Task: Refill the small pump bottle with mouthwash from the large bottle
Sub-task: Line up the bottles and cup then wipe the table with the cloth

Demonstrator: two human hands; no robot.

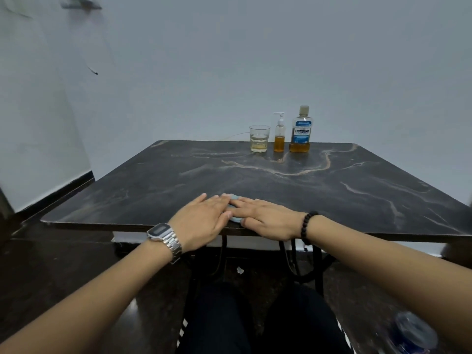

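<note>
Dark marble-patterned stone, veined in tan and grey, makes up the table (pixel 332 190), and everything else is placed relative to it. At the table's far edge, right of centre, three things stand upright in a row, close together but not touching. The large bottle (pixel 301 130), rightmost, has a blue label and a pale cap; amber mouthwash fills only its bottom part. Just left of it stands the small pump bottle (pixel 279 135), clear with a white pump head on top, holding amber liquid to about half its height. Left again is a clear glass (pixel 259 138) with a shallow layer of pale liquid.

At the table's near edge, around the middle, both hands lie flat with fingers straight, side by side and touching, pressing down on a light blue cloth (pixel 234 212) of which only small parts show between and beyond the fingers. The left hand (pixel 204 217) carries a silver wristwatch (pixel 164 237) at the wrist; the right hand (pixel 268 218) wears a dark beaded bracelet (pixel 307 227). Neither hand grips anything, and both are well apart from the bottles.

Below the table's near edge, dark trousers (pixel 255 323) and a dark floor show. Behind the table rises a plain pale wall (pixel 255 60).
</note>
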